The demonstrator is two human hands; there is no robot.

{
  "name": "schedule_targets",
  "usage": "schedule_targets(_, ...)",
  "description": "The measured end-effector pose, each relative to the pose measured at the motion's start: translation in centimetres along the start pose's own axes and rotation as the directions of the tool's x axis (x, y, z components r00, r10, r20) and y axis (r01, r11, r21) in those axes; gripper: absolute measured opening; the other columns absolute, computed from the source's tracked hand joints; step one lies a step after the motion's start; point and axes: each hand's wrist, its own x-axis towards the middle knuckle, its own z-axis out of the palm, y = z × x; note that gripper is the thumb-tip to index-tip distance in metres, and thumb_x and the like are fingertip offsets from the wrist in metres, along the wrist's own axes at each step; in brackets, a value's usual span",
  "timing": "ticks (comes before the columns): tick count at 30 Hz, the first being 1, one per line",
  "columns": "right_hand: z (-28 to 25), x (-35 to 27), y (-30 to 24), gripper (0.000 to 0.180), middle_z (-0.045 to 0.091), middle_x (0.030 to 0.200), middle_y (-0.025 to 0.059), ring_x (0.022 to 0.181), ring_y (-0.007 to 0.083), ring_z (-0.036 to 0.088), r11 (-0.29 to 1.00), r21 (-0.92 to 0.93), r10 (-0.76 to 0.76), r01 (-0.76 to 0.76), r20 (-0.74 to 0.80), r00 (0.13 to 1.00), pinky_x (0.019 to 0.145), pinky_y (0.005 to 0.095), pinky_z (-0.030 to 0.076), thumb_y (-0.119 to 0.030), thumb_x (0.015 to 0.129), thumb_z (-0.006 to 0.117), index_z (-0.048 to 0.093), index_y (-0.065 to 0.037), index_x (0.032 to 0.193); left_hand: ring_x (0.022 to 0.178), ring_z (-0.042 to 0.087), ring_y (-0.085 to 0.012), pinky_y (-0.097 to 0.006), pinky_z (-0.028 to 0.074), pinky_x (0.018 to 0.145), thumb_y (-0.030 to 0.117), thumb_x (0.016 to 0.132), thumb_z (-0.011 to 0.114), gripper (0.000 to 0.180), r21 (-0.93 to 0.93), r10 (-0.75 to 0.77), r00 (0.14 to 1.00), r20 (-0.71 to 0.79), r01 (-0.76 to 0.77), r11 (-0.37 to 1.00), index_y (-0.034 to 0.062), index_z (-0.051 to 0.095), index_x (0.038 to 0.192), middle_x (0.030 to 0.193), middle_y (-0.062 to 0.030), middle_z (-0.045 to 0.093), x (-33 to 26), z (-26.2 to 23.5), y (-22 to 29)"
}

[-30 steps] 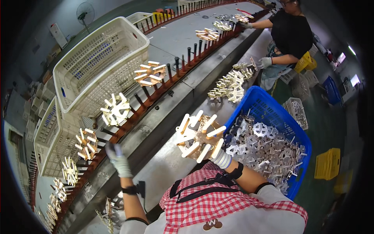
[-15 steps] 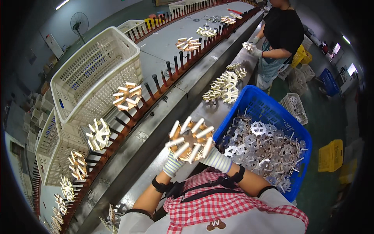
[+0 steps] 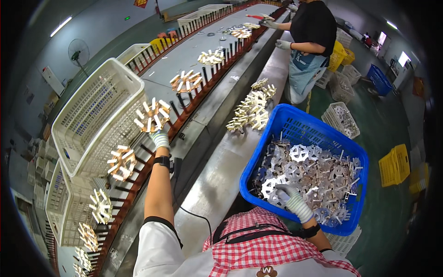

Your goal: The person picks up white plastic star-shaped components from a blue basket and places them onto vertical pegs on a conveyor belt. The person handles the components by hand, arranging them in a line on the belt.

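Pronged part (image 3: 152, 115) at the peg row (image 3: 180, 99), my left hand (image 3: 159, 137) at its near edge, fingers hidden, can't tell if gripping; my right hand (image 3: 291, 201) on silver parts (image 3: 318, 177) inside blue basket (image 3: 364, 182), can't tell grasp either

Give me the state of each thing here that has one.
Round coppery metal part with pale prongs: tilted, prongs facing the camera.
Left hand in striped knit glove: at that part, fingers mostly hidden.
Blue perforated plastic basket: open-topped, loaded.
Flat silver metal parts: loosely heaped inside.
Right hand in striped knit glove: down at those parts; grip unclear.
White perforated plastic crate: open-topped.
White tube light: lit.
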Motion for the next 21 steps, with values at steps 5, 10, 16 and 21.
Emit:
schedule_targets(5,-3.9,-1.0,4.2,0.037,0.063,0.104,0.0115,0.092,0.0179,0.060,0.930,0.281,0.273,-0.237,-0.097,0.957,0.084,0.0295,0.048,-0.027,0.092,0.053,0.059,0.002,0.115,0.090,0.062,-0.0333,-0.044,0.049,0.081,0.015,0.087,0.047,0.028,0.098,-0.106,0.994,0.026,0.103,0.990,0.0077,0.062,0.110,0.105,-0.0120,0.066,-0.9,4.5,-4.7)
schedule_targets(10,-6.6,1.2,7.9,0.038,0.064,0.107,0.0132,0.097,0.0199,0.060,0.960,0.201,0.225,-0.197,-0.124,0.967,0.087,0.0303,0.046,-0.028,0.093,0.052,0.059,0.002,0.115,0.083,0.061,-0.0257,-0.037,0.046,0.080,0.012,0.088,0.046,0.026,-0.307,-0.130,0.862,-0.490,-0.031,0.951,0.0035,0.062,0.107,0.089,-0.0073,0.068,0.4,5.2,-4.7)
schedule_targets(16,-11.8,8.4,11.6,0.033,0.063,0.104,0.0124,0.099,0.0216,0.058,0.994,-0.098,-0.064,0.057,-0.066,0.996,0.089,0.0341,0.045,-0.028,0.093,0.051,0.061,-0.002,0.111,0.116,0.055,-0.0268,-0.048,0.046,0.093,0.023,0.087,0.053,0.044,0.558,0.186,0.973,0.134,-0.230,0.797,0.0089,0.053,0.128,0.123,-0.0138,0.061,-4.5,3.0,-18.2)
schedule_targets(21,-17.1,4.3,16.9,0.038,0.068,0.102,0.0123,0.092,0.0233,0.063,0.813,0.147,0.582,-0.563,-0.226,0.781,0.085,0.0351,0.049,-0.030,0.092,0.053,0.059,-0.001,0.117,0.129,0.040,-0.0349,-0.039,0.032,0.108,0.040,0.096,0.049,0.065,-0.468,-0.232,0.908,0.350,0.384,0.796,-0.0051,0.032,0.140,0.141,-0.0259,0.039,-6.9,-1.9,1.7)
